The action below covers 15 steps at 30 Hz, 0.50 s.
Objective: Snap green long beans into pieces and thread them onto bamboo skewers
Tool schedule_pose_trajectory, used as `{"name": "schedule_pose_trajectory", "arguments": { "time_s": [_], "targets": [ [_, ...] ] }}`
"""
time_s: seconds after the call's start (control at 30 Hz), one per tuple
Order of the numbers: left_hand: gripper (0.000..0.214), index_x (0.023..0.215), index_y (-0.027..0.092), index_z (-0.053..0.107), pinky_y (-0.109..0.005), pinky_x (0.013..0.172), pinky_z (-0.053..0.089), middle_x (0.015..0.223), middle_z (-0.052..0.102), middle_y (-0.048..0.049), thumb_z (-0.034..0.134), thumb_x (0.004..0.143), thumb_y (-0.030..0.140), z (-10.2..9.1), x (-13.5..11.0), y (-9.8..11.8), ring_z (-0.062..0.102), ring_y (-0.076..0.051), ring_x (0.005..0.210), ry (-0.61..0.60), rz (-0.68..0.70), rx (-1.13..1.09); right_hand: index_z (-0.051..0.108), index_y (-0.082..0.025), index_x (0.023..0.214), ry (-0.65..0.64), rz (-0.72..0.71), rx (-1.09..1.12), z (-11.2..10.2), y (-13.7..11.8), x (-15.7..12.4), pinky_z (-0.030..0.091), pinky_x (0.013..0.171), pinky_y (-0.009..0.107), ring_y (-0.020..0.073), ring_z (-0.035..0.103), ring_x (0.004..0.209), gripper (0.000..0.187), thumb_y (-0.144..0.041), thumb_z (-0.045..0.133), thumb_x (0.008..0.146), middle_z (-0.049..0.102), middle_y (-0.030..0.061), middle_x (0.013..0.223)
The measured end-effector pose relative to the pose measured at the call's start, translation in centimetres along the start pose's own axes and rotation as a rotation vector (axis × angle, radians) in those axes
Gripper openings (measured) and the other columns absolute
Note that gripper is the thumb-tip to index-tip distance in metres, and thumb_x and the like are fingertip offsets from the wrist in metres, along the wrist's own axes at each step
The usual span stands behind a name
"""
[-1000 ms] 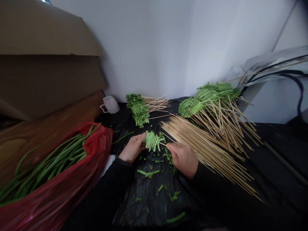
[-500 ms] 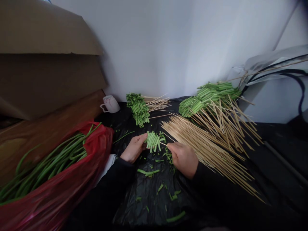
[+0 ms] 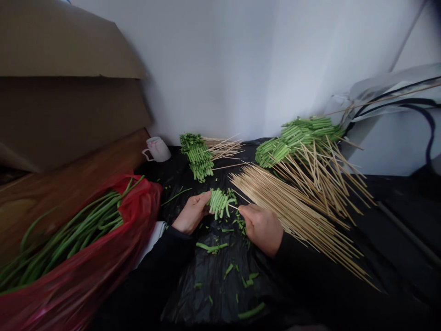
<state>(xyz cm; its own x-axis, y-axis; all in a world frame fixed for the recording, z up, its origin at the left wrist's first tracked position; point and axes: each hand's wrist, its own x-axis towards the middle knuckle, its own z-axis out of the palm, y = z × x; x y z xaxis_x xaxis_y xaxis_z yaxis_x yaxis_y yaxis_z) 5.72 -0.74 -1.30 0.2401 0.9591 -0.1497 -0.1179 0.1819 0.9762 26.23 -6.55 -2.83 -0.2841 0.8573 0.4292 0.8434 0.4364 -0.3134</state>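
My left hand [image 3: 191, 212] is closed around a small row of cut green bean pieces [image 3: 219, 202] held side by side over the black plastic sheet [image 3: 213, 280]. My right hand [image 3: 261, 227] is pinched on a thin bamboo skewer [image 3: 234, 207] whose tip touches the right end of the bean row. Right behind my right hand lies a big fan of bare bamboo skewers [image 3: 296, 211].
Finished bean skewers lie in two piles: one at the back centre [image 3: 198, 156], a larger one at the back right [image 3: 299, 135]. A red plastic bag [image 3: 93, 257] of long green beans sits at left. A white mug [image 3: 157, 149], cardboard boxes [image 3: 69, 82], bean scraps [image 3: 234, 269].
Almost nothing differs. Both hands stay at the bean row with the skewer tip against it; the hands shifted only slightly.
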Motion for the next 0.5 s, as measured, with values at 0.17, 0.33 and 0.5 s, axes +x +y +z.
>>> {"name": "schedule_pose_trajectory", "arguments": {
  "time_s": [0.17,0.33,0.5],
  "targets": [
    [0.046,0.078,0.011,0.074,-0.027,0.061,0.05,0.075,0.074,-0.008,0.077,0.066,0.054,0.1,0.1,-0.1,0.066,-0.018,0.062,0.014,-0.006,-0.006,0.065,-0.018,0.084,-0.001,0.002,0.023,0.1,0.0,0.0,0.033,0.06,0.028,0.0157,0.059,0.07,0.027,-0.013,0.041,0.093,0.065,0.0039,0.076],
    [0.046,0.084,0.012,0.073,-0.027,0.061,0.051,0.077,0.074,-0.0083,0.076,0.069,0.056,0.0,-0.1,0.4,0.069,-0.019,0.068,0.004,-0.016,-0.052,0.068,-0.02,0.092,0.09,-0.014,0.12,0.3,0.4,0.3,0.041,0.067,0.025,0.0162,0.062,0.077,0.028,-0.014,0.041,0.094,0.068,0.0054,0.081],
    [0.053,0.078,0.012,0.07,-0.029,0.064,0.052,0.075,0.073,-0.0079,0.072,0.067,0.064,0.1,-0.4,1.3,0.068,-0.02,0.07,0.031,-0.076,-0.135,0.069,-0.02,0.098,0.136,-0.036,0.206,0.4,0.7,0.3,0.046,0.07,0.025,0.0169,0.064,0.078,0.031,-0.017,0.039,0.096,0.07,0.0065,0.083]
  ]
}}
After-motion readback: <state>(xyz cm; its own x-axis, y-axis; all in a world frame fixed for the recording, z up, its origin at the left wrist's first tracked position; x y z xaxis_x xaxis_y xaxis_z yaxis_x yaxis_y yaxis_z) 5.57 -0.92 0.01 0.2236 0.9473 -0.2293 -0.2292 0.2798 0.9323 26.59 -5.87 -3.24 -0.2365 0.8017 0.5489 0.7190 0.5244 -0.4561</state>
